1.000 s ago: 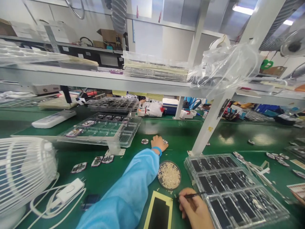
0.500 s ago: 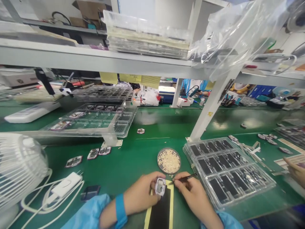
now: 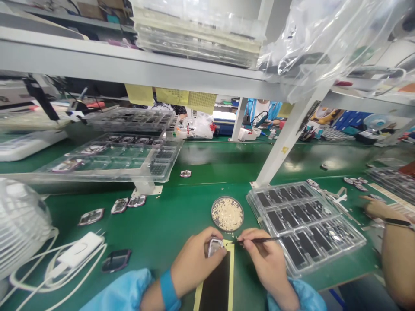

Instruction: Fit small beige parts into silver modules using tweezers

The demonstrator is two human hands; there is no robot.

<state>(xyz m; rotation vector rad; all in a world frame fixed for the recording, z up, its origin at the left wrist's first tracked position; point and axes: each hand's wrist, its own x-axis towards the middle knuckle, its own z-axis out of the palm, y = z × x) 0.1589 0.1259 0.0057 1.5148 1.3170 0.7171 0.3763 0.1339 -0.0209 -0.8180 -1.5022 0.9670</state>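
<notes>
My left hand is closed around a small rounded-corner device housing with a pale rim; fingers and thumb cover part of it. Black tweezers are pinched in my right hand. Their tip points left, over the top edge of a black strip with a yellow border lying between my hands. It is too small to tell whether the tip grips anything. Just beyond my hands stands a round dish full of tiny cream-coloured pieces. A few such pieces lie on the green bench beside it.
Clear compartment trays with dark screens stand at right, by a metal post. A co-worker's hand reaches in at far right. Loose housings, a white cable and a fan occupy the left. A shelf crosses overhead.
My left hand has turned the housing and its thumb now covers more of it. The tweezers have shifted slightly up and left. The co-worker's hand and forearm reach further in.
</notes>
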